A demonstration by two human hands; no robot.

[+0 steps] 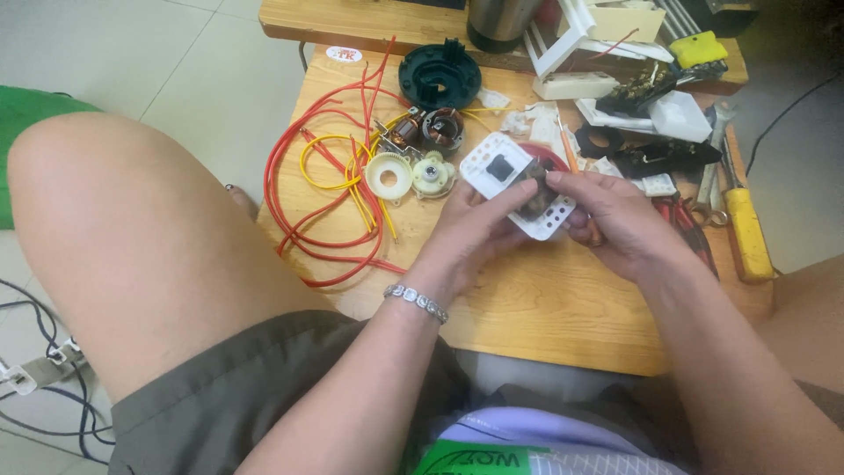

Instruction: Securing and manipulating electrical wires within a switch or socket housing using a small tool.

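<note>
White perforated plastic plate (492, 163) with a dark corroded part, gripped in both our left hand (470, 230) and right hand (615, 220), above the wooden desk (545, 299), red and yellow wires (325, 176) coiled nearby

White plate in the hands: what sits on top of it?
On the white plate, a dark square opening and a brownish part pinched by right hand fingers. Left hand covers its lower edge.
</note>
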